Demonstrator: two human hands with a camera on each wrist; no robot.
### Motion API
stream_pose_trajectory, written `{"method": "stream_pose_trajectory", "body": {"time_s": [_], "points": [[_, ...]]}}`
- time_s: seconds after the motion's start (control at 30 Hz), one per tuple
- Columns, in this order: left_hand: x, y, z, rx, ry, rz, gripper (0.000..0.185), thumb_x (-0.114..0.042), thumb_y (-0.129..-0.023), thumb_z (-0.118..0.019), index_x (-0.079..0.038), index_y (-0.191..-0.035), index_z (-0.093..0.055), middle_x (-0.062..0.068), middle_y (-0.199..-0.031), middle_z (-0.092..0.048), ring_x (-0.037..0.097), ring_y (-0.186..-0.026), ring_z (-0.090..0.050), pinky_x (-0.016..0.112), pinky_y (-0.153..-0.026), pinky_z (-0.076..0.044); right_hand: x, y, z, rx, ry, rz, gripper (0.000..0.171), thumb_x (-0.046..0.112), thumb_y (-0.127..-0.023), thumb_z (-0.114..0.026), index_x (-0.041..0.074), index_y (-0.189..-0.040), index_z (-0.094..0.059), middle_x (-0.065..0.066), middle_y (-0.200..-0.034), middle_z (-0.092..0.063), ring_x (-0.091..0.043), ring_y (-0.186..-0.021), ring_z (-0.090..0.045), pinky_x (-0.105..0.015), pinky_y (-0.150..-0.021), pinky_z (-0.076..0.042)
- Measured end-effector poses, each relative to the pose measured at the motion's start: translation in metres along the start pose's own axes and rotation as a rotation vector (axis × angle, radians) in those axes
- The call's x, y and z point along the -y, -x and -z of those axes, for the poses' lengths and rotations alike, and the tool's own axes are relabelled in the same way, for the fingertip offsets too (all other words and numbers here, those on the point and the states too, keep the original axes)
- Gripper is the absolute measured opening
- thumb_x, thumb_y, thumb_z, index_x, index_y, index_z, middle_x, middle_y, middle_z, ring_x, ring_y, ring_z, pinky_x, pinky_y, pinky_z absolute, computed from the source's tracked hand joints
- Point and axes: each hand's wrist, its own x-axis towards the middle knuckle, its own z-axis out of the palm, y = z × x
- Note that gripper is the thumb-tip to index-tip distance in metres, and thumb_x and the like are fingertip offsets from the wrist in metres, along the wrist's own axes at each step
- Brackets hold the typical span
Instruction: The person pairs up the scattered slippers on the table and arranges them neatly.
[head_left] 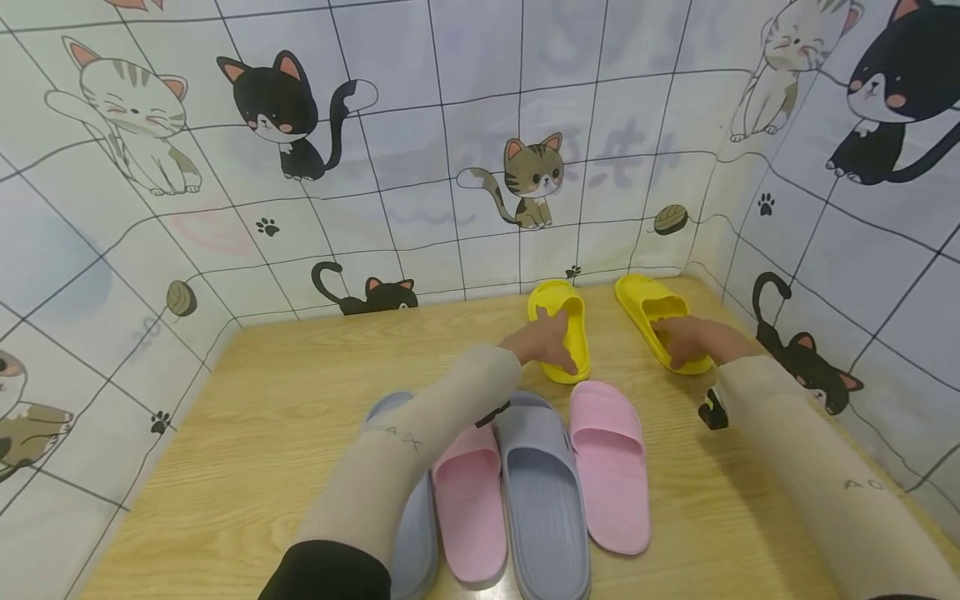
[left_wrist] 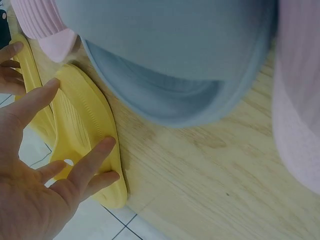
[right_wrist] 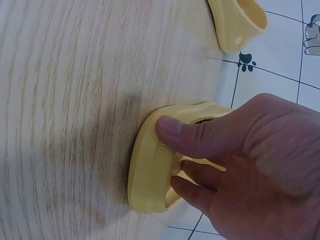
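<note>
Tabletop: back wall at 12 o'clock, side walls at 9 and 3. Back-left slipper at 1, back-right slipper at 2, apart, both near back wall. Left hand over back-left slipper, right hand at back-right slipper. Toward 6, side by side, 9-to-3 order: slipper one, slipper two, slipper three, slipper four. Slipper four just off back-left slipper's 5 o'clock.
</note>
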Motion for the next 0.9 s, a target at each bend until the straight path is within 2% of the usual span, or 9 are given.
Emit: {"method": "stream_pose_trajectory", "body": {"time_s": [0.13, 0.27, 0.47, 0.63, 0.73, 0.9], "points": [[-0.005, 0.0, -0.003, -0.042, -0.024, -0.009, 0.104, -0.042, -0.086, -0.083, -0.009, -0.162, -0.02, 0.031, -0.169, -0.012, 0.037, -0.136, -0.055, 0.047, -0.116, -0.047, 0.001, -0.002, -0.001, 0.003, 0.0, -0.008, 0.08, 0.001, -0.086, -0.072, -0.013, -0.154, -0.031, -0.042, -0.152, -0.038, -0.045, -0.118, -0.05, -0.072, -0.115, -0.034], [-0.009, 0.0, -0.005, -0.067, -0.016, -0.026, 0.101, -0.04, -0.086, -0.084, -0.009, -0.161, -0.023, 0.028, -0.165, -0.026, 0.036, -0.138, -0.052, 0.046, -0.117, -0.046, 0.003, -0.004, -0.002, 0.018, -0.007, -0.038, 0.079, 0.002, -0.088, -0.071, -0.012, -0.154, -0.03, -0.04, -0.152, -0.038, -0.045, -0.118, -0.05, -0.072, -0.116, -0.033], [-0.016, -0.004, -0.009, -0.067, -0.024, -0.052, 0.103, -0.038, -0.088, -0.082, -0.011, -0.164, -0.019, 0.016, -0.162, -0.042, 0.03, -0.144, -0.048, 0.041, -0.12, -0.043, 0.007, -0.004, -0.003, 0.023, -0.014, -0.052, 0.08, 0.002, -0.09, -0.07, -0.009, -0.157, -0.028, -0.039, -0.155, -0.036, -0.047, -0.122, -0.049, -0.073, -0.116, -0.031], [-0.024, -0.004, -0.009, -0.068, -0.019, -0.038, 0.101, -0.038, -0.089, -0.082, -0.013, -0.164, -0.02, 0.012, -0.162, -0.043, 0.028, -0.145, -0.047, 0.038, -0.12, -0.042, 0.011, -0.001, -0.001, 0.045, -0.045, -0.054, 0.078, 0.002, -0.092, -0.066, -0.008, -0.158, -0.026, -0.038, -0.155, -0.035, -0.046, -0.12, -0.047, -0.074, -0.116, -0.03], [-0.028, -0.005, -0.01, -0.066, -0.012, -0.031, 0.096, -0.039, -0.087, -0.082, -0.013, -0.16, -0.026, 0.016, -0.16, -0.042, 0.029, -0.142, -0.049, 0.04, -0.117, -0.045, 0.012, 0.0, 0.0, 0.059, -0.067, -0.066, 0.078, 0.003, -0.092, -0.065, -0.008, -0.158, -0.025, -0.038, -0.156, -0.035, -0.046, -0.121, -0.046, -0.076, -0.116, -0.029], [-0.033, -0.007, -0.01, -0.015, -0.016, 0.005, 0.091, -0.044, -0.086, -0.082, -0.016, -0.157, -0.033, 0.018, -0.162, -0.034, 0.027, -0.133, -0.054, 0.04, -0.113, -0.049, 0.011, -0.002, -0.001, 0.061, -0.069, -0.089, 0.079, 0.004, -0.093, -0.067, -0.007, -0.159, -0.024, -0.038, -0.157, -0.032, -0.049, -0.126, -0.045, -0.075, -0.116, -0.028]]}}
